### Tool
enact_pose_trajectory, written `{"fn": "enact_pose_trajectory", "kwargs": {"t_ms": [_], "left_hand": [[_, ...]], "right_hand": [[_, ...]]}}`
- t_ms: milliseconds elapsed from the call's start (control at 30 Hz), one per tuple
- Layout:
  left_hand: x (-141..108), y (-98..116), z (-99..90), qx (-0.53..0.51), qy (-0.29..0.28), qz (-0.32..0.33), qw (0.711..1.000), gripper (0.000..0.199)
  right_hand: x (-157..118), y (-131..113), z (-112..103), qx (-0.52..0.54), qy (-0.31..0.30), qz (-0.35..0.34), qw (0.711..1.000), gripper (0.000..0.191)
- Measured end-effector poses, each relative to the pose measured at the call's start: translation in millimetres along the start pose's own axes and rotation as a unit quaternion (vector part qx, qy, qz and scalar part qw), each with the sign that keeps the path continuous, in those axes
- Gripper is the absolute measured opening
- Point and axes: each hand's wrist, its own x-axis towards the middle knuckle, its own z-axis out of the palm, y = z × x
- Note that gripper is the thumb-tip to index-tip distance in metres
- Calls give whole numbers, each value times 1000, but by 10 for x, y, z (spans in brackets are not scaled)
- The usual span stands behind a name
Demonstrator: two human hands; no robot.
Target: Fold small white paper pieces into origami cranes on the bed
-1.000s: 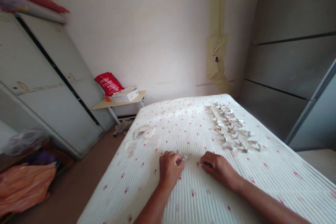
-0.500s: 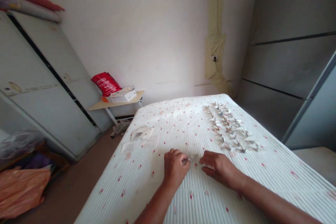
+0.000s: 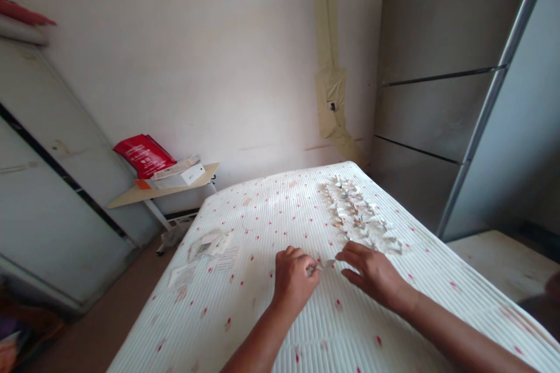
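My left hand (image 3: 296, 275) is closed, pinching a small piece of white folded paper (image 3: 321, 266) just above the bed. The paper's free end points right, toward my right hand (image 3: 371, 273). That hand is open, its thumb and fingers apart beside the paper's tip; I cannot make out whether they touch it. Beyond my right hand, several small folded paper pieces (image 3: 359, 220) stand in rows on the bed. Printed paper sheets (image 3: 226, 259) and a crumpled clear wrapper (image 3: 209, 245) lie to the left.
The bed's white ribbed cover (image 3: 258, 315) with red marks fills the middle. A small side table (image 3: 126, 198) at the left back bears a red bag (image 3: 144, 155) and a white box (image 3: 184, 177). A grey cabinet (image 3: 420, 111) rises at the right; another cabinet (image 3: 48, 169) stands left.
The camera view has turned to the right. The white paper stays in my left hand, and its free end now shows longer, reaching toward my right fingers.
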Motion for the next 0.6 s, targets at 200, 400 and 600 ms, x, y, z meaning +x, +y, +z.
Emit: {"fn": "enact_pose_trajectory", "kwargs": {"t_ms": [200, 400, 600], "left_hand": [[-9, 99, 17, -5, 9, 30, 999, 6], [11, 160, 4, -9, 17, 44, 999, 6], [34, 160, 14, -15, 21, 43, 999, 6]], "right_hand": [[119, 42, -110, -35, -18, -4, 999, 15], [132, 94, -124, -28, -35, -15, 999, 16], [143, 118, -151, -24, -44, -13, 999, 18]]}}
